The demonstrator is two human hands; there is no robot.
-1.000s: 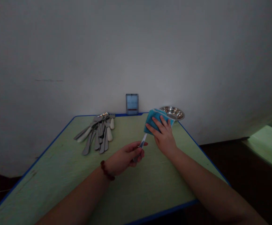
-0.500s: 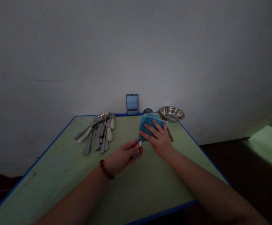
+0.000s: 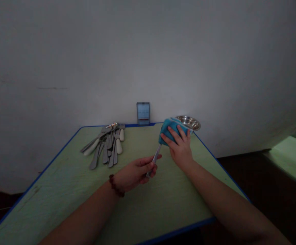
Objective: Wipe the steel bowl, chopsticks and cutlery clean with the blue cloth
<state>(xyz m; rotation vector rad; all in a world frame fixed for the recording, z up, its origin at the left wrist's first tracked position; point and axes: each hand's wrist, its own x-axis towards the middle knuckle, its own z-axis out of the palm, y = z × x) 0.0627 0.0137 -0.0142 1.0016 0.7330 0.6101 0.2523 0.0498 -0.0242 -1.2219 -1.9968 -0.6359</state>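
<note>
My left hand (image 3: pixel 137 172), with a bead bracelet at the wrist, is closed on the handle of a metal utensil (image 3: pixel 155 158) that slants up to the right. My right hand (image 3: pixel 180 148) grips a folded blue cloth (image 3: pixel 168 129) wrapped around the utensil's far end, which is hidden inside the cloth. Both hands hover above the middle of a green table (image 3: pixel 61 177) with a blue edge.
A pile of several spoons and forks (image 3: pixel 106 144) lies at the table's back left. A steel bowl (image 3: pixel 190 122) sits at the back right corner, partly behind the cloth. A small blurred box (image 3: pixel 143 114) stands against the grey wall. Another green surface (image 3: pixel 293 158) shows at far right.
My right hand slid the cloth down the utensil toward my left hand, then back up to its far end. My left hand stayed nearly still.
</note>
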